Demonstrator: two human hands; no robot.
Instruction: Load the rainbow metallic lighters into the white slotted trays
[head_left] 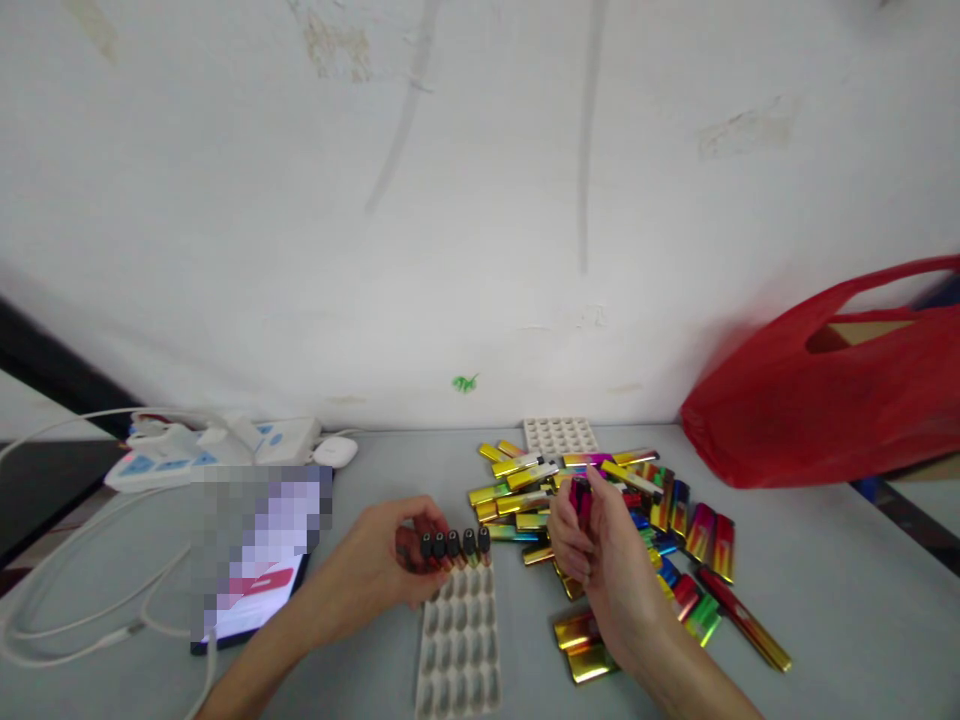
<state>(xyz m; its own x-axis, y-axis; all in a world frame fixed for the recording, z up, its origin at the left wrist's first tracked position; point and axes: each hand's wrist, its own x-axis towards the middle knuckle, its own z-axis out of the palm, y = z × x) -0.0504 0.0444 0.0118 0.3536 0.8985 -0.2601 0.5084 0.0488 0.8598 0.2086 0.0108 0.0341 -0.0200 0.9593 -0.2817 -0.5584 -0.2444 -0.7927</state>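
Note:
My left hand (401,560) curls around the far left end of a pale moulded tray (459,650) with rows of oval slots. Several lighters (454,545) with black tops stand upright side by side in the tray's far row. The fingers of that hand close on the left end of this row, partly hidden behind it. My right hand (600,555) is closed around a dark purple-pink lighter (580,495), its top showing between thumb and fingers. Beneath and around the right hand lies a loose heap of shiny lighters (517,500) in gold, red, blue and green.
A second slotted tray (561,434) lies by the wall behind the heap. To the right stands a red bag (825,400). On the left are a white power strip (225,450), loose white cables (82,650), a small white case (335,452) and a lit phone (270,560).

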